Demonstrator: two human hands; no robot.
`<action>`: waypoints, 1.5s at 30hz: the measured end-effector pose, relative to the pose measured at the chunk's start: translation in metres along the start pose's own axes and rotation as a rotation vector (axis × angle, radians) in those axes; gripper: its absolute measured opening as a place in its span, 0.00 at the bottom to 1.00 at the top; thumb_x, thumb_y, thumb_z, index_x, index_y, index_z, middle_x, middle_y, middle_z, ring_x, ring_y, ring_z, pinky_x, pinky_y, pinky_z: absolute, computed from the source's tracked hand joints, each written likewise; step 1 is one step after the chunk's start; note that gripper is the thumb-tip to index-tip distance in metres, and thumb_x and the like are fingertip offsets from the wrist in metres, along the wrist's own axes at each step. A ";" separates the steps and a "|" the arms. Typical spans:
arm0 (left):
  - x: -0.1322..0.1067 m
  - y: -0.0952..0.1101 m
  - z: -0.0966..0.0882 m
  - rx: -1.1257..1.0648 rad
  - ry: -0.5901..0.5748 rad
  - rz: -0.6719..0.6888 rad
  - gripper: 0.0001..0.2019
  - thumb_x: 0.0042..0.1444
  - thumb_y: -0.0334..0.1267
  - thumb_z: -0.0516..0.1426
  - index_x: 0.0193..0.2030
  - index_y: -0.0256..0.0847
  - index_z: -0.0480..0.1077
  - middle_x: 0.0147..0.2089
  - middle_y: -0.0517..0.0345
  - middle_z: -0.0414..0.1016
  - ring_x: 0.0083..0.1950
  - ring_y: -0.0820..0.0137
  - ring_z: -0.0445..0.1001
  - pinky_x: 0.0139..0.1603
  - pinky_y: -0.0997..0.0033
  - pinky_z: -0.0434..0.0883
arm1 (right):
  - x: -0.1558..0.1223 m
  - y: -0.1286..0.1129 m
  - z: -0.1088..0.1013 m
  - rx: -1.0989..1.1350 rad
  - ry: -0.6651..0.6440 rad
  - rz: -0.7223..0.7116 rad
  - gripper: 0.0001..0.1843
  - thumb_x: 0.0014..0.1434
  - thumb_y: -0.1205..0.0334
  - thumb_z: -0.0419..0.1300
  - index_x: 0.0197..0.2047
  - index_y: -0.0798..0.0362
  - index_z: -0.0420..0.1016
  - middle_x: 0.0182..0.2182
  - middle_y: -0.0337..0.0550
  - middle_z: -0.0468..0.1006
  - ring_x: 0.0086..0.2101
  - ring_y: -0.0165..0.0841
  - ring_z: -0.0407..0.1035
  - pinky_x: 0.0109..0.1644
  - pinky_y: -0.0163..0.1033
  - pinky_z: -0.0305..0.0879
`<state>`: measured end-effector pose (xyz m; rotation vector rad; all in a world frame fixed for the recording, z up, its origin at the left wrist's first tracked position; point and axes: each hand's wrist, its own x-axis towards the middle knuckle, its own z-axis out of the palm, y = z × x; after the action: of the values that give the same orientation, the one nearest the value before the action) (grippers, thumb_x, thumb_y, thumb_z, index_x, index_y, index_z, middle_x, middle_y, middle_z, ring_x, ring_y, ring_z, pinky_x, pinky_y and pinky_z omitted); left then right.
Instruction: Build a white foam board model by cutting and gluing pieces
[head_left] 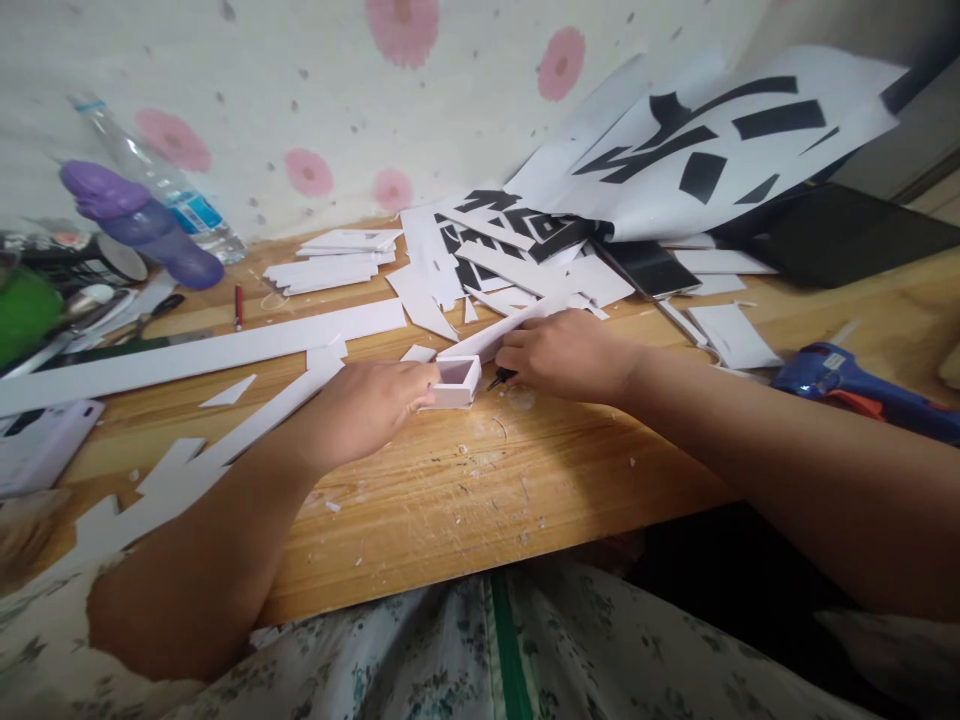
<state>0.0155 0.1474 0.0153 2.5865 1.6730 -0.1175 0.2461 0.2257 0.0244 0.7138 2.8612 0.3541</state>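
Note:
A small open white foam-board box [458, 381] sits on the wooden table [480, 490]. My left hand [371, 405] is closed on the box's left side and steadies it. My right hand [562, 355] lies just right of the box, fingers curled round a small black-tipped tool [501, 378] whose tip points at the box's right wall. A long white strip [510, 325] runs back from the box under my right hand.
White foam-board strips [210, 355] and offcuts litter the left and back. Printed black-and-white sheets [675, 150] pile at the back right beside a black tablet [840, 235]. A blue glue gun [862, 390] lies right. A water bottle [161, 180], purple object [142, 220] and red pen [238, 305] sit left.

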 end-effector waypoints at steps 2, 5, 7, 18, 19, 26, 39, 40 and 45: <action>0.000 0.001 0.000 0.000 -0.007 -0.008 0.11 0.62 0.36 0.45 0.43 0.42 0.67 0.37 0.54 0.75 0.38 0.66 0.73 0.35 0.69 0.63 | -0.001 0.001 0.001 0.003 0.000 -0.003 0.14 0.64 0.68 0.49 0.45 0.51 0.75 0.41 0.43 0.78 0.39 0.37 0.70 0.26 0.39 0.44; 0.000 0.000 0.001 0.017 -0.013 -0.010 0.11 0.62 0.37 0.44 0.41 0.41 0.67 0.36 0.54 0.75 0.37 0.66 0.73 0.33 0.69 0.62 | -0.002 0.002 0.001 0.026 0.034 -0.007 0.13 0.64 0.68 0.50 0.45 0.52 0.74 0.43 0.43 0.78 0.42 0.38 0.70 0.26 0.39 0.43; 0.000 0.000 0.001 0.031 -0.011 -0.006 0.11 0.63 0.37 0.44 0.40 0.41 0.66 0.36 0.54 0.75 0.36 0.66 0.73 0.32 0.69 0.61 | -0.003 0.003 0.001 0.033 0.056 -0.004 0.13 0.63 0.68 0.50 0.46 0.52 0.74 0.43 0.42 0.78 0.42 0.38 0.70 0.26 0.39 0.43; 0.000 -0.002 0.003 0.030 0.023 0.029 0.09 0.61 0.34 0.44 0.35 0.41 0.63 0.33 0.54 0.73 0.35 0.65 0.72 0.31 0.67 0.59 | 0.001 -0.002 0.001 0.026 0.042 -0.007 0.13 0.64 0.68 0.50 0.44 0.51 0.75 0.40 0.42 0.78 0.41 0.38 0.70 0.25 0.39 0.43; 0.000 -0.001 0.003 0.031 0.021 0.029 0.09 0.61 0.35 0.44 0.35 0.41 0.63 0.33 0.54 0.73 0.35 0.65 0.72 0.31 0.67 0.59 | 0.001 -0.002 0.001 0.020 0.038 -0.007 0.12 0.64 0.68 0.50 0.44 0.51 0.75 0.40 0.42 0.78 0.41 0.38 0.71 0.25 0.39 0.43; 0.000 0.001 0.000 0.041 0.005 0.023 0.10 0.62 0.35 0.44 0.36 0.41 0.64 0.34 0.54 0.74 0.36 0.65 0.73 0.32 0.67 0.60 | 0.003 -0.005 -0.001 0.011 -0.002 -0.007 0.12 0.64 0.67 0.52 0.45 0.51 0.74 0.41 0.44 0.78 0.42 0.38 0.71 0.27 0.37 0.51; 0.000 0.001 -0.001 0.035 0.001 0.003 0.10 0.63 0.36 0.45 0.39 0.41 0.66 0.38 0.53 0.76 0.38 0.64 0.74 0.34 0.67 0.62 | 0.003 -0.012 -0.006 -0.008 -0.025 -0.001 0.14 0.63 0.70 0.49 0.43 0.53 0.75 0.40 0.46 0.78 0.40 0.39 0.71 0.28 0.38 0.52; 0.000 0.001 -0.001 0.032 -0.003 0.001 0.10 0.63 0.36 0.45 0.40 0.41 0.66 0.38 0.53 0.76 0.38 0.64 0.74 0.34 0.67 0.62 | 0.003 -0.011 -0.005 -0.010 -0.015 -0.006 0.14 0.63 0.70 0.49 0.43 0.53 0.75 0.40 0.46 0.78 0.40 0.39 0.71 0.28 0.38 0.52; 0.000 0.001 -0.001 0.026 -0.008 0.004 0.10 0.62 0.35 0.44 0.38 0.41 0.65 0.36 0.54 0.75 0.38 0.64 0.73 0.34 0.67 0.62 | 0.000 -0.002 0.001 0.015 -0.010 -0.063 0.14 0.64 0.69 0.50 0.45 0.52 0.75 0.42 0.45 0.77 0.41 0.37 0.69 0.31 0.37 0.54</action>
<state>0.0165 0.1471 0.0158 2.6047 1.6742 -0.1511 0.2450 0.2237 0.0233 0.6245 2.8717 0.3199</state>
